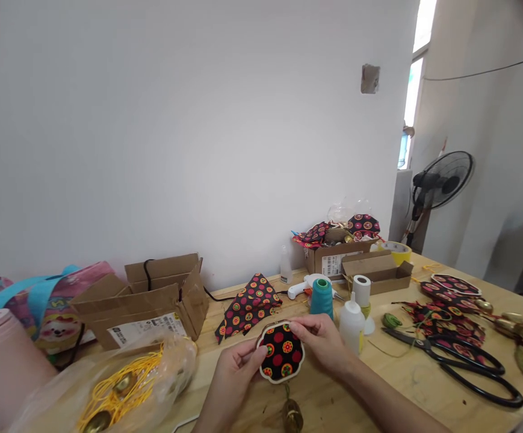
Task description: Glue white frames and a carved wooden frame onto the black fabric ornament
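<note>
Near the front middle of the table, a flower-shaped black patterned fabric piece (281,353) with a cream edge is held up between both hands. My left hand (238,370) pinches its left edge, thumb on the front. My right hand (319,340) grips the upper right edge with closed fingers. Below the piece hangs a green cord with a brass-coloured bell (292,416). Behind my hands lies a folded patterned cloth (250,307). A teal thread spool (321,297) and a white squeeze bottle (352,325) stand just beyond my right hand.
Large black scissors (460,361) lie at the right, beside more patterned pieces (451,319). A glue gun (306,285) and cardboard boxes (144,304) are at the back. At left, a plastic bag (171,385) holds yellow cords and bells, near a pink container (8,367).
</note>
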A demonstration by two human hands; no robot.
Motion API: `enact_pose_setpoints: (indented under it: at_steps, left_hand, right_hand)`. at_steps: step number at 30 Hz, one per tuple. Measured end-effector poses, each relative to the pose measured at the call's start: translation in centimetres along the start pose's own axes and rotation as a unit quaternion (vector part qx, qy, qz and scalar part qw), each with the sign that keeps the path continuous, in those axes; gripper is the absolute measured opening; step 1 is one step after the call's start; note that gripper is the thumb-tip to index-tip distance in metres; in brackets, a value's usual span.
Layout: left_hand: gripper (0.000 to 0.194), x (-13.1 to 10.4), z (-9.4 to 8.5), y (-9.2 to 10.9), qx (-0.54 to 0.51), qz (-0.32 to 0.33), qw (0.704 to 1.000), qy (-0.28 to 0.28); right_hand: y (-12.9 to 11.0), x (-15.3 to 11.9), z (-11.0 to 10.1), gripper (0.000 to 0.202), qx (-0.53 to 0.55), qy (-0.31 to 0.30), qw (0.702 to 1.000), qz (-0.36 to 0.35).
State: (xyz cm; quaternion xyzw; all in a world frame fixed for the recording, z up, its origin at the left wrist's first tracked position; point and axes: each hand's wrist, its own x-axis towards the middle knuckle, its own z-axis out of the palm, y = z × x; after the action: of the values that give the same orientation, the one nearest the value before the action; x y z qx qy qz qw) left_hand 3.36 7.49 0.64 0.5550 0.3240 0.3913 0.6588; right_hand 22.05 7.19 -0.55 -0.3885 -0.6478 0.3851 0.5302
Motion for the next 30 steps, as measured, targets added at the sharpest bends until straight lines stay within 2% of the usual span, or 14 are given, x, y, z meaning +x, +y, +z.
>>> enact_pose_setpoints:
  at_steps: [3, 6, 10, 16, 23, 27, 30]
  left_hand:
    - [0.038, 0.0, 0.1, 0.1, -0.01, -0.001, 0.999, 0.039]
    - [0.037, 0.0, 0.1, 0.2, 0.026, 0.013, 0.997, 0.074]
    - [0.03, -0.1, 0.0, 0.2, 0.111, 0.061, 0.99, 0.065]
    - [0.025, -0.3, 0.2, 0.1, 0.226, 0.106, 0.963, 0.1]
    - [0.026, -0.4, 0.4, 0.0, 0.266, 0.115, 0.952, 0.093]
    - [0.025, -0.2, 0.7, -0.3, 0.281, 0.123, 0.95, 0.067]
    - [0.023, -0.1, 0.7, -0.3, 0.274, 0.126, 0.95, 0.085]
  right_hand:
    - [0.0, -0.1, 0.1, 0.034, -0.018, 0.004, 1.0, -0.011]
    - [-0.1, -0.2, 0.4, 0.031, -0.033, 0.003, 0.999, -0.021]
    - [-0.4, -0.4, 0.8, 0.027, -0.048, 0.012, 0.998, -0.035]
    - [-1.4, -0.5, 0.8, 0.022, -0.089, 0.025, 0.993, -0.073]
    - [-0.8, -0.7, 1.2, 0.022, -0.112, 0.069, 0.989, -0.069]
    - [-1.0, -0.7, 1.7, 0.023, -0.119, 0.059, 0.988, -0.083]
    - [-1.0, -0.6, 1.6, 0.025, -0.127, 0.062, 0.986, -0.091]
